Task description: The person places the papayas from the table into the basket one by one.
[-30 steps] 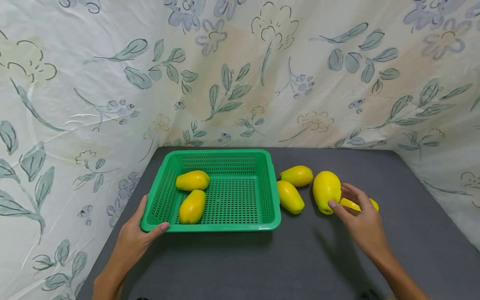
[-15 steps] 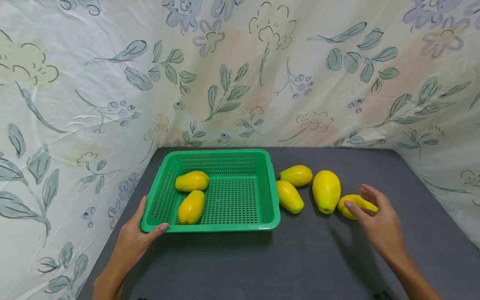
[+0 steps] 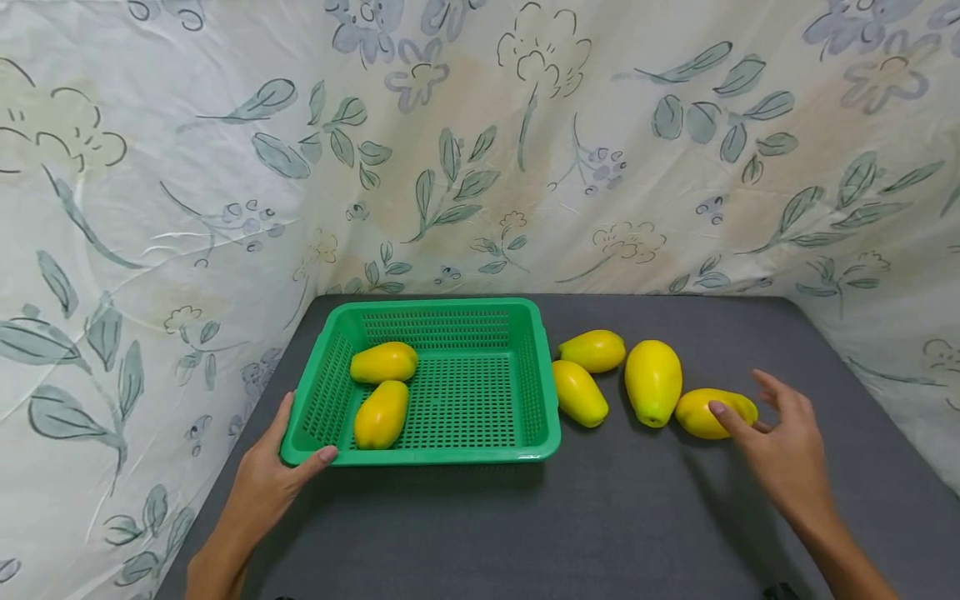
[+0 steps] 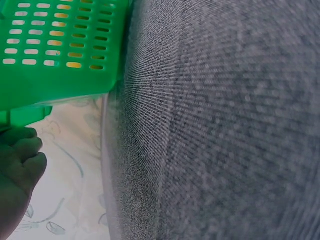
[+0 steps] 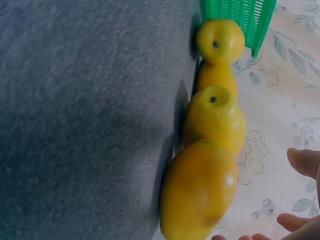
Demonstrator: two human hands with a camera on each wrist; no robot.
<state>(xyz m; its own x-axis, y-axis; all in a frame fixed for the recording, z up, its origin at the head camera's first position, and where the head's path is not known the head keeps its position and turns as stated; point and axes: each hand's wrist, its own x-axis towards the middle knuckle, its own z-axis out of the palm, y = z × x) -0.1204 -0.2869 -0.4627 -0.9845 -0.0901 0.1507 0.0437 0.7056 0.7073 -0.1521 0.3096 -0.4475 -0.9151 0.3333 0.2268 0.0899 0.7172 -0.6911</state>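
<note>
My left hand (image 3: 264,475) grips the near left corner of a green plastic basket (image 3: 450,456), thumb on the rim and the other fingers around the outer side. Inside the basket, toward its left, lie two yellow papayas, one behind (image 3: 385,363) and one in front (image 3: 381,415). My right hand (image 3: 783,446) hovers by the rightmost papaya (image 3: 708,413), fingers spread and holding nothing. In the right wrist view its fingers stand apart from that papaya (image 5: 199,192). A larger upright-lying papaya (image 3: 653,383) sits just left of it.
Two more papayas, a rear one (image 3: 594,351) and a front one (image 3: 581,394), lie close to the basket's right side. Everything rests on a dark grey table (image 3: 480,533). A flowered cloth (image 3: 465,167) hangs behind and along the sides.
My right hand has moved right, away from the large papaya and past the rightmost one, which now shows more fully. The left hand and the basket stay in place.
</note>
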